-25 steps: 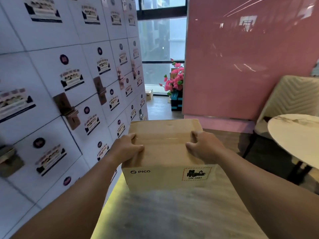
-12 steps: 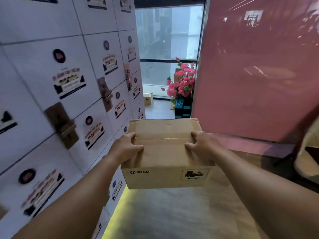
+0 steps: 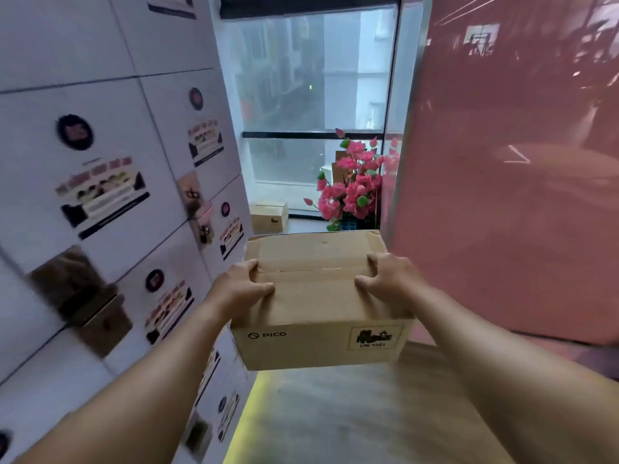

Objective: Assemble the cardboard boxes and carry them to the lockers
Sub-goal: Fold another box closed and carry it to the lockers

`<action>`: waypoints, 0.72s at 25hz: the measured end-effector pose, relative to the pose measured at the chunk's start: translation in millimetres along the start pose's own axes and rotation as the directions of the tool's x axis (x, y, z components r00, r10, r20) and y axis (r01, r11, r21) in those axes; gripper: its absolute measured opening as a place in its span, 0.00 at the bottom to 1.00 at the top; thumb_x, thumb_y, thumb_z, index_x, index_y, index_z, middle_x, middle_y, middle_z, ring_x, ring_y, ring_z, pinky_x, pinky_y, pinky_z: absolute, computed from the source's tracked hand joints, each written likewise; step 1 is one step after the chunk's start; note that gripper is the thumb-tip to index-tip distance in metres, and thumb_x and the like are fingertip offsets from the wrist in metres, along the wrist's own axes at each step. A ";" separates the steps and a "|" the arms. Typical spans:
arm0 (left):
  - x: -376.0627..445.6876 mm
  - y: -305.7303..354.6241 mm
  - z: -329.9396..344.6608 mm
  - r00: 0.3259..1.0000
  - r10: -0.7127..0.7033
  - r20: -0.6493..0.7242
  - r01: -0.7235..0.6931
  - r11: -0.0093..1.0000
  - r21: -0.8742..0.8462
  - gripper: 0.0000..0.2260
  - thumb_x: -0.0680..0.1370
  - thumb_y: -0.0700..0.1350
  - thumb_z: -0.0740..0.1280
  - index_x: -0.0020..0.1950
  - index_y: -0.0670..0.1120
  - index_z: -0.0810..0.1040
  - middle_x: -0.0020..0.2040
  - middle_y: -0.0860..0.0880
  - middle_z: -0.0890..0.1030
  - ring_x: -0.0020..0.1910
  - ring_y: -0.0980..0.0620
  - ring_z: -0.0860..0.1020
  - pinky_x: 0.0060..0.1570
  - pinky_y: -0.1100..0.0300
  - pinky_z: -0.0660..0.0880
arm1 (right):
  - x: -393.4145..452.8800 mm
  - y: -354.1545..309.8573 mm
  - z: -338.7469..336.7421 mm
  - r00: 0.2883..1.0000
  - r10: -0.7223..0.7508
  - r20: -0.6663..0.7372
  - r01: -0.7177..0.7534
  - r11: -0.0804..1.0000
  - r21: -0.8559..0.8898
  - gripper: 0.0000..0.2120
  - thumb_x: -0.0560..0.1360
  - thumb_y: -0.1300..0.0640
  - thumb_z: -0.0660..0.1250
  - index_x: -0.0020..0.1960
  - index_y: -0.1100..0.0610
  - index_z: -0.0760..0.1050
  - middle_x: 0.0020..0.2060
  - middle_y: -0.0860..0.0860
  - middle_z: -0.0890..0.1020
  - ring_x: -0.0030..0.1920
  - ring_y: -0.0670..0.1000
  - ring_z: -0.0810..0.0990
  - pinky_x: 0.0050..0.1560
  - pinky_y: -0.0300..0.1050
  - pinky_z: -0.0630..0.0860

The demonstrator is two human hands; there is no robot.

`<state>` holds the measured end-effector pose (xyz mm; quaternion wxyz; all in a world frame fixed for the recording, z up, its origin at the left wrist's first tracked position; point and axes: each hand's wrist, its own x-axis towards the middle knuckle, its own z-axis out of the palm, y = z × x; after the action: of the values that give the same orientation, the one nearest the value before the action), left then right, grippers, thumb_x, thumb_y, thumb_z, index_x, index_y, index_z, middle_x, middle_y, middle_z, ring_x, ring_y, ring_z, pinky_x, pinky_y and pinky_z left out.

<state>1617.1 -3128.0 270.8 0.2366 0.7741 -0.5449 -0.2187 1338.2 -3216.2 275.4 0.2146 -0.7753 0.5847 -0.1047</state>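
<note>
- a narrow aisle: white lockers [image 3: 110,182] on the left, a pink wall [image 3: 509,169] on the right, pink flowers [image 3: 351,189] by the far window.
- the cardboard box [image 3: 318,303] (flaps closed) is held in the air, left hand [image 3: 241,288] and right hand [image 3: 390,279] curled over its top side edges.
- over the last second the table has dropped from view and the lockers loom closer, so the carry is likely nearly done.

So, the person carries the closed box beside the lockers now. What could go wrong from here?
1. The cardboard box is held off the floor only by the left hand and right hand gripping its top edges; no tape is clearly visible on the centre seam, so the flaps might give and the grip slip.
2. Brown tags stick out from the lockers close on the left; the box or arm could catch them.
</note>
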 end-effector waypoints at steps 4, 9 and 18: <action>135.2 26.4 -2.0 0.999 -0.047 -0.020 0.047 0.999 -0.007 0.34 0.74 0.55 0.73 0.77 0.49 0.66 0.71 0.48 0.74 0.67 0.47 0.73 0.61 0.57 0.70 | 146.6 4.1 -27.1 1.000 -0.008 0.028 0.008 1.000 0.014 0.25 0.76 0.42 0.70 0.68 0.52 0.74 0.62 0.54 0.80 0.60 0.57 0.79 0.58 0.52 0.77; 295.4 39.0 -11.6 0.997 -0.075 -0.036 0.075 0.997 0.013 0.33 0.75 0.54 0.72 0.77 0.49 0.67 0.72 0.47 0.74 0.68 0.46 0.73 0.60 0.58 0.69 | 314.1 -3.4 -40.5 1.000 -0.016 0.004 0.016 1.000 0.022 0.22 0.77 0.45 0.67 0.67 0.52 0.75 0.61 0.56 0.81 0.59 0.59 0.79 0.60 0.55 0.76; 600.6 42.3 -27.0 0.996 -0.084 -0.038 0.084 0.996 -0.011 0.27 0.74 0.52 0.71 0.72 0.50 0.72 0.66 0.48 0.78 0.64 0.47 0.76 0.57 0.59 0.70 | 602.8 -32.5 -43.2 1.000 0.023 0.004 -0.022 0.999 -0.026 0.18 0.75 0.48 0.65 0.63 0.50 0.75 0.53 0.54 0.81 0.47 0.55 0.75 0.47 0.47 0.72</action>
<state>1788.4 -3705.9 269.3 0.2412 0.7994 -0.5063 -0.2158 1525.7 -3791.6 274.9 0.2068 -0.7717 0.5943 -0.0928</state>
